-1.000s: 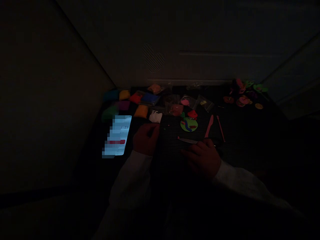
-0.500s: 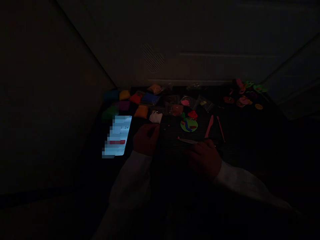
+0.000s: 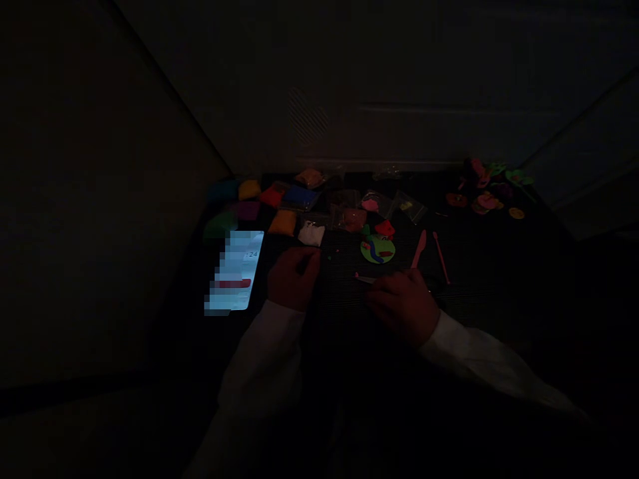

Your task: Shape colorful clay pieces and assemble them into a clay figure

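In dim light, my left hand [image 3: 293, 278] rests on the dark table just right of the lit phone [image 3: 239, 273]. Its fingers are curled in, and anything they hold is hidden. My right hand [image 3: 404, 305] has its fingers bent and pressed together, covering part of a pair of scissors [image 3: 366, 279]. Only the blade's tip end shows clearly, with a small pink bit at its point; whether the fingers grip anything is too dark to see. Beyond that hand lies a green clay disc [image 3: 378, 249] with blue and red pieces on it.
A pink plastic knife [image 3: 419, 249] and a thin pink stick tool [image 3: 441, 258] lie at the right. Bags of coloured clay, among them white [image 3: 311, 233], orange [image 3: 282, 223] and blue [image 3: 299, 197], line the back left. Several clay figures [image 3: 486, 201] stand at the far right, before a panelled wall.
My right hand has shifted slightly up and left, covering more of the scissors' blade. The left hand has barely moved. The picture has become a little darker.
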The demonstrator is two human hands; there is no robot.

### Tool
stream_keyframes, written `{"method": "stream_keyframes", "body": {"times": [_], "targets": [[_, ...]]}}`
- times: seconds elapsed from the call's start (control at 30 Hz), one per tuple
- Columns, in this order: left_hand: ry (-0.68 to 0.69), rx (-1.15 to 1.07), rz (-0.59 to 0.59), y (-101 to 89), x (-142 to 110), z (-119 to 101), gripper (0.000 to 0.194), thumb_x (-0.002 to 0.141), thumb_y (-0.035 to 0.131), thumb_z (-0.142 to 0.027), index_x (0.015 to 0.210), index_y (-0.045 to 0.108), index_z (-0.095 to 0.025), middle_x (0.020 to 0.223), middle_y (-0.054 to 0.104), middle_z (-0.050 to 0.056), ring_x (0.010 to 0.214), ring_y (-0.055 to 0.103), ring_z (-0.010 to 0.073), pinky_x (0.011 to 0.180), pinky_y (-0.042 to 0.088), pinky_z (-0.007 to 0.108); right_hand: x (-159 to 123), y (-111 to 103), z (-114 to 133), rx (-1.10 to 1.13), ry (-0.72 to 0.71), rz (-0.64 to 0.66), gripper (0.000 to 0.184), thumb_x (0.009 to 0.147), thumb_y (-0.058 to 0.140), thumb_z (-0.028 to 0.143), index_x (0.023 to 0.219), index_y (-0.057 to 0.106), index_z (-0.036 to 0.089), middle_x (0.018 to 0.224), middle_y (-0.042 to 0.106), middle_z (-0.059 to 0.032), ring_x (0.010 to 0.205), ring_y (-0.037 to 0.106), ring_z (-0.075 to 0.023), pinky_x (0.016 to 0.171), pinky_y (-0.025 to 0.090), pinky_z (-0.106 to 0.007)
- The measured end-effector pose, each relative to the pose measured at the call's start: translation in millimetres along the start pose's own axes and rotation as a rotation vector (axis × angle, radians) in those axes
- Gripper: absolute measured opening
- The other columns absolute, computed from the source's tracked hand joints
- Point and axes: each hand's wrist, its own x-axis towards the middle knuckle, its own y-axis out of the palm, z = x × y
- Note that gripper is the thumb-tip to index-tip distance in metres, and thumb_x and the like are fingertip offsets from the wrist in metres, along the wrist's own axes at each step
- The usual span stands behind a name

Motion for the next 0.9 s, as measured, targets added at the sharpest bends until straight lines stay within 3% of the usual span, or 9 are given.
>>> {"method": "stream_keyframes", "body": {"times": [0.23,0.67,0.8,0.9], "targets": [[0.007,0.008,-0.001,0.8,0,2,0.019,0.075,0.051,-0.029,0.082,0.063,-0.017,0.081,0.064,0.002,0.076,0.057,0.0139,0.071,0.045,0.026,5,-2,1,-0.028,0.005,0.081,0.017,0.083,0.045,0.028,0.088,0.06,0.028,0.089,0.06,0.0013,0.081,0.045,-0.0149,0.073,0.02,-0.035],[0.016,-0.004,-0.007,1.2,1,2,0.019,0.074,0.052,-0.029,0.082,0.063,-0.017,0.082,0.064,0.003,0.077,0.058,0.0141,0.071,0.045,0.026,9,-2,1,0.022,0.012,0.089,0.016,0.081,0.046,0.027,0.087,0.061,0.025,0.09,0.06,0.0004,0.081,0.046,-0.0155,0.074,0.022,-0.036],[0.034,-0.012,-0.018,-0.2,-1,-1,0.018,0.075,0.051,-0.028,0.082,0.063,-0.016,0.082,0.064,0.003,0.077,0.058,0.0138,0.071,0.046,0.026,8,-6,-1,0.156,0.086,0.015,0.015,0.08,0.049,0.027,0.086,0.062,0.023,0.09,0.06,-0.0018,0.085,0.049,-0.0164,0.076,0.026,-0.037],[0.109,-0.042,-0.013,-7.3,-10,-17,0.016,0.076,0.051,-0.026,0.082,0.062,-0.016,0.083,0.063,0.003,0.079,0.057,0.0134,0.072,0.046,0.027,8,-15,2,0.455,0.21,-0.089,0.014,0.078,0.052,0.027,0.084,0.063,0.02,0.088,0.06,-0.0034,0.086,0.051,-0.0155,0.078,0.034,-0.034]]}}
